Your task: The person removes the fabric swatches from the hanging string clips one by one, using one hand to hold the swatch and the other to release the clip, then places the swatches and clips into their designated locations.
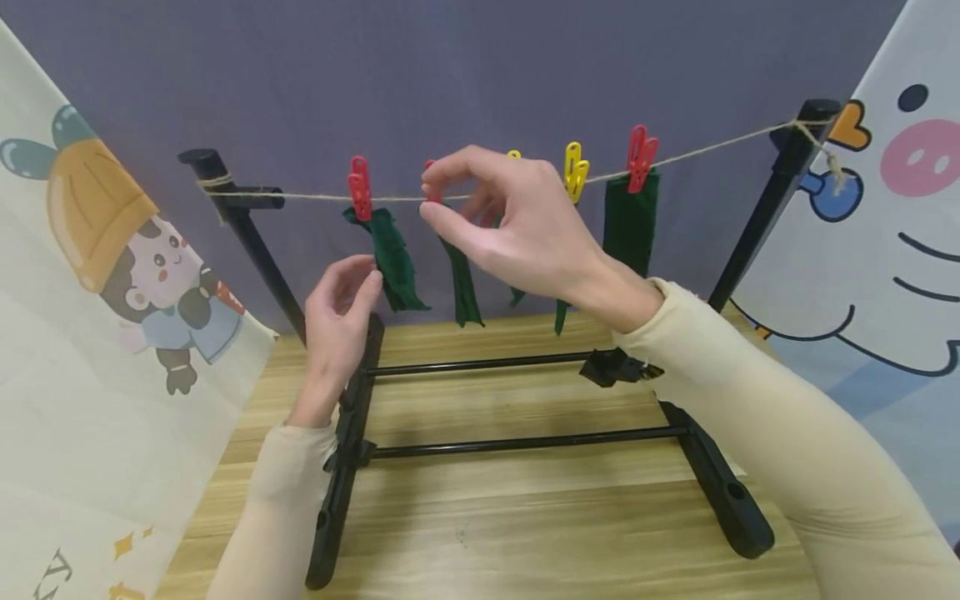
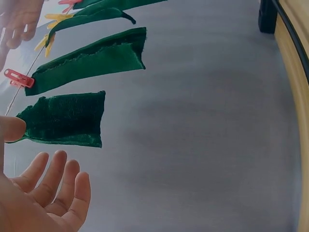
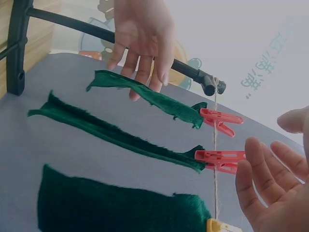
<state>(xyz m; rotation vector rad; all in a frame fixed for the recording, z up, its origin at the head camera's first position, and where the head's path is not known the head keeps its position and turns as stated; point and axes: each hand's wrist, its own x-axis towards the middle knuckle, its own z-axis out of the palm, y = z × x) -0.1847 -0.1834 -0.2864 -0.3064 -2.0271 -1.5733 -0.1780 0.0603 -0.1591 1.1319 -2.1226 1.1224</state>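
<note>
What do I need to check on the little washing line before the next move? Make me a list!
1. String wrapped round both black posts: ok.
2. Leftmost green cloth clipped by its red clothespin: ok.
3. Second green cloth clipped by the second red clothespin: ok.
4. Second green cloth hanging flat: not ok, it's curled along its length.
5. Left grip off the leftmost green cloth: cannot tell; the fingers are very close to it.
6. Right grip off the second red clothespin: cannot tell; the fingertips are right beside it.
</note>
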